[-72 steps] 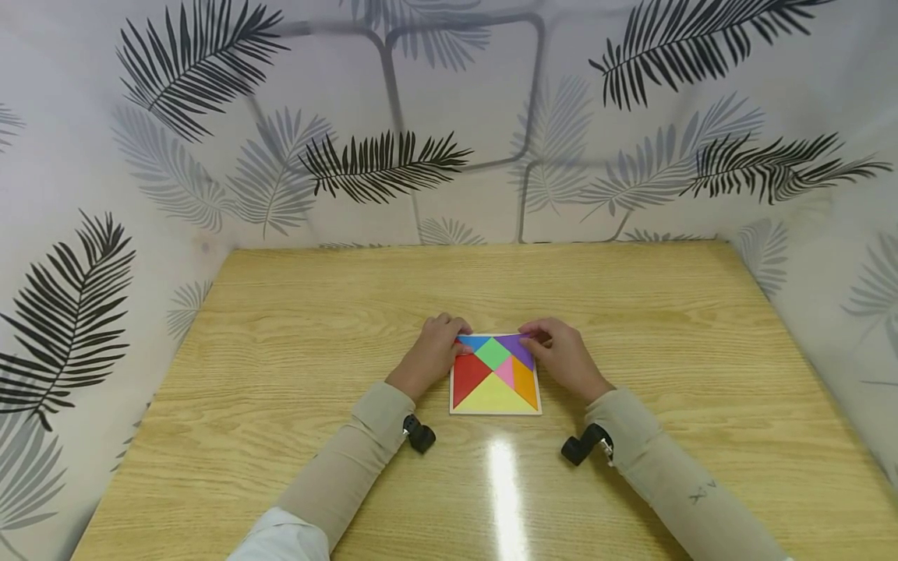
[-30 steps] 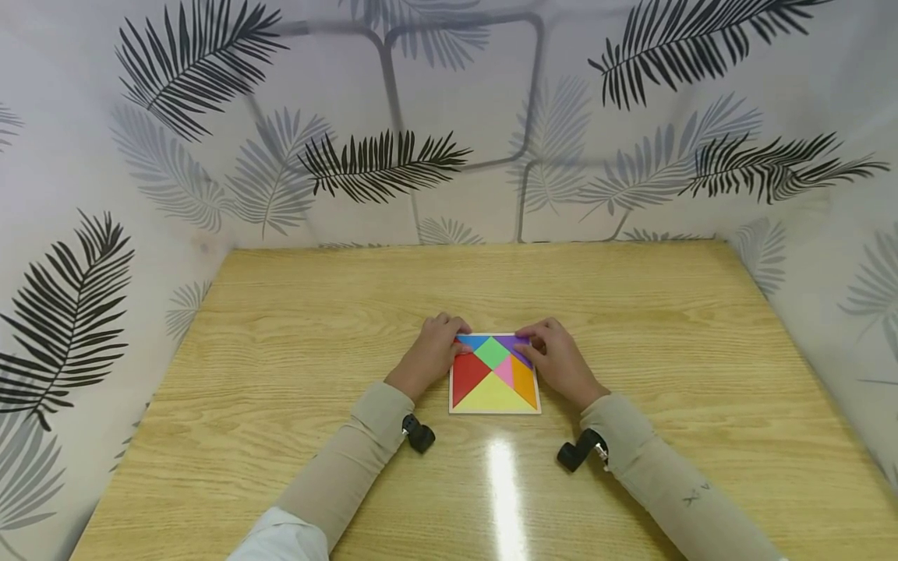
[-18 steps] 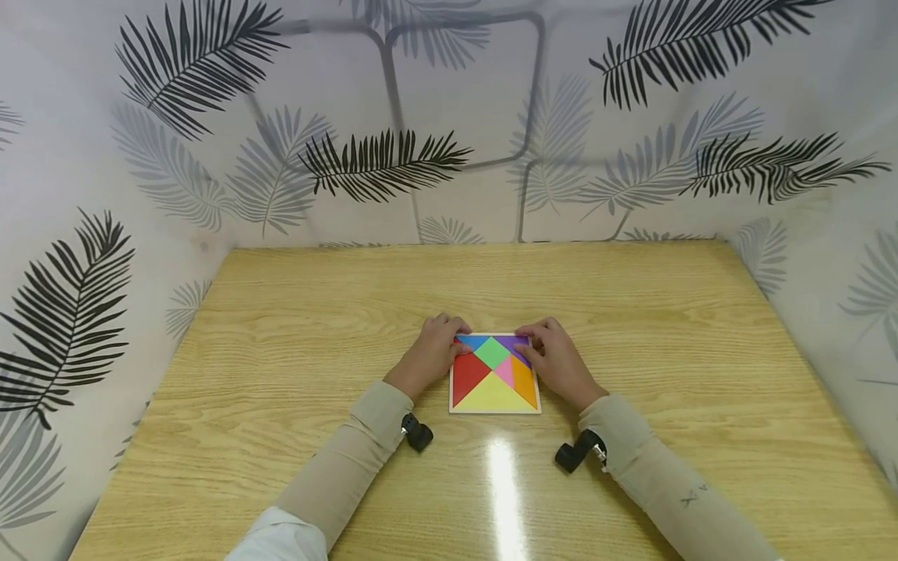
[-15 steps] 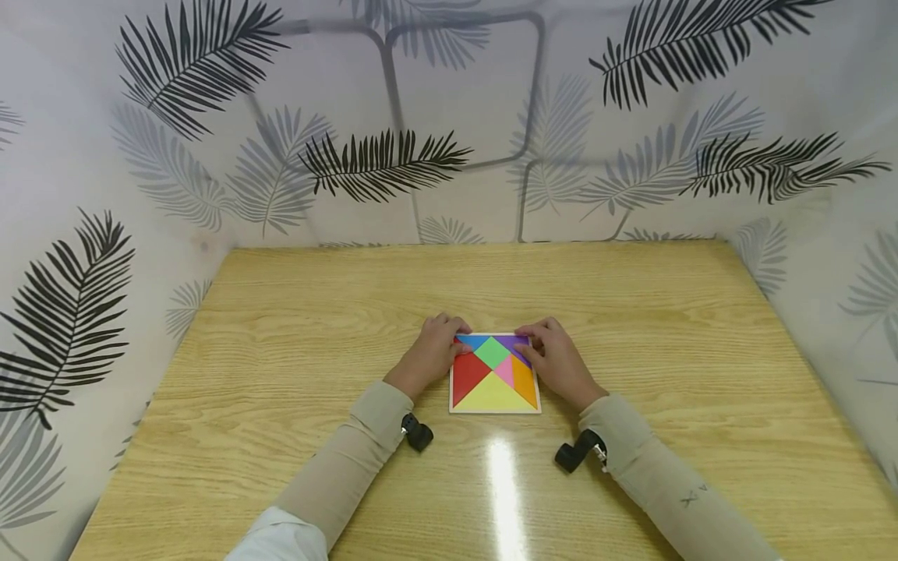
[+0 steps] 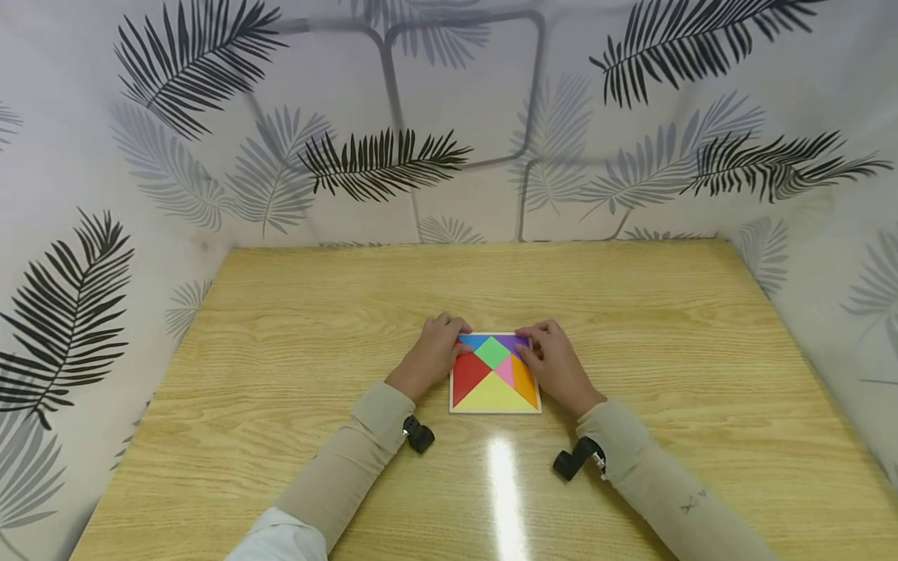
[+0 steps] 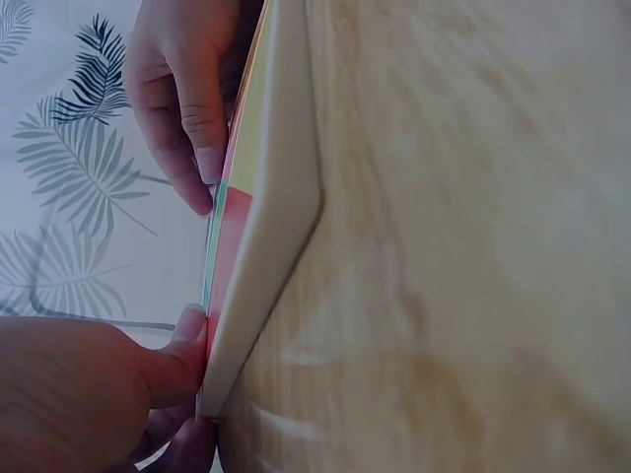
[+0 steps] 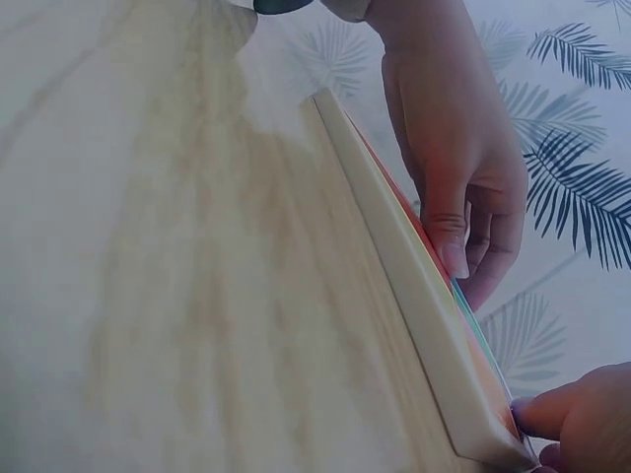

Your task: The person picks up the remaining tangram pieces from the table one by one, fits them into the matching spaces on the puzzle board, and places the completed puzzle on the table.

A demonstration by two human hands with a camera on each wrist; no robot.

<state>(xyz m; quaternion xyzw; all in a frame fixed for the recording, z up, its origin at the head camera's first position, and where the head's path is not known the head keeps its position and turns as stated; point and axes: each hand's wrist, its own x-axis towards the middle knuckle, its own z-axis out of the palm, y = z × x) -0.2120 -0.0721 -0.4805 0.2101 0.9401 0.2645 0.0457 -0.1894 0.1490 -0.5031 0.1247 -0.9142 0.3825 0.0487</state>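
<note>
A square tangram puzzle [image 5: 494,412] lies flat on the wooden table in the head view, its pale frame filled with coloured pieces. The yellow triangle [image 5: 495,396] is along the near side, the red triangle [image 5: 468,380] on the left, the green square [image 5: 493,353] near the far side. My left hand [image 5: 431,352] grips the far left corner, thumb on top, fingers at the far edge. At the far right corner my right hand [image 5: 559,365] pinches the frame, its thumb over the purple triangle [image 5: 507,341]. Both wrist views show the pale frame wall [image 6: 286,187] edge-on.
The wooden table [image 5: 316,312] spreads around the puzzle, with a bright light reflection in front. A leaf-patterned cloth [image 5: 463,117] hangs behind and at both sides. Small black wrist cameras [image 5: 419,435] are strapped to both sleeves.
Since the earliest frame my right hand has slid slightly left along the far edge, and its wrist has dropped a little nearer. My left hand and the puzzle stay practically still.
</note>
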